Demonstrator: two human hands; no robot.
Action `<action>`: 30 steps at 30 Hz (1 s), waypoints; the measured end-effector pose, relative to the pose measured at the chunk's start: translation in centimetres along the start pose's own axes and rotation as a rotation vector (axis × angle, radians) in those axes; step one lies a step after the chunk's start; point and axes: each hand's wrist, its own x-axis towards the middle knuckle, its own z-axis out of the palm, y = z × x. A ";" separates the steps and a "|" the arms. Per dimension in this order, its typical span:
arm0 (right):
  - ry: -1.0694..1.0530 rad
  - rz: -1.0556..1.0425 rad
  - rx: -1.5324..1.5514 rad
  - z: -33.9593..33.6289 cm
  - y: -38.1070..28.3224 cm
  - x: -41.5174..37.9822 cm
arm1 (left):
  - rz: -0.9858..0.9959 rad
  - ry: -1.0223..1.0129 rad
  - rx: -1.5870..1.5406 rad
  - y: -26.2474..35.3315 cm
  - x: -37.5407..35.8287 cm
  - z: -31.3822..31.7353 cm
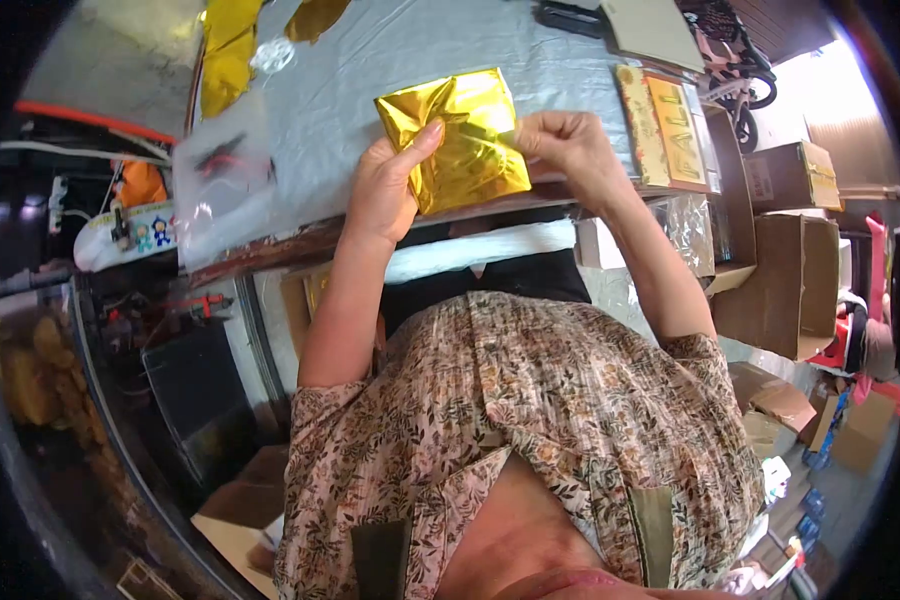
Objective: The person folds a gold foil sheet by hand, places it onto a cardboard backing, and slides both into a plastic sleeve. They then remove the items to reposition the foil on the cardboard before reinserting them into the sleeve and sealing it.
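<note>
A square, shiny gold foil packet (pixel 470 145) is held up over the near edge of the table, its surface creased. My left hand (pixel 392 180) grips its left side, with the thumb lying across the front and the other fingers hidden behind it. At the packet's right edge, my right hand (pixel 570 152) is closed, thumb and fingertips pinching the foil there. What lies inside the packet does not show.
Gold foil sheet (pixel 228 55) and a clear crumpled piece (pixel 273 56) lie on the covered table (pixel 370 60). A translucent plastic bag (pixel 225 175) sits left, a "FALL" box (pixel 676 130) right. Cardboard boxes (pixel 785 280) stand beyond; a black stapler-like object (pixel 570 18) lies behind.
</note>
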 end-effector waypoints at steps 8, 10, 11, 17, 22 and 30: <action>0.216 0.047 0.260 -5.7 -0.1 -3.3 | -0.110 -0.264 0.026 0.2 3.0 7.2; 0.278 0.003 0.317 -8.3 -1.1 -4.9 | -0.161 -0.327 0.006 0.3 4.8 9.4; 0.368 -0.010 0.293 -9.8 -1.1 -5.5 | -0.201 -0.364 -0.030 0.4 6.0 10.5; 0.647 -0.219 0.459 -20.1 -0.5 -9.5 | 0.536 -0.454 1.145 -5.8 18.6 15.7; 0.633 -0.377 0.450 -25.9 1.6 -12.5 | 1.063 -0.325 1.775 -9.2 24.6 19.8; 0.729 -0.370 0.511 -29.0 4.1 -14.2 | 0.810 -0.459 1.734 -8.4 26.0 20.7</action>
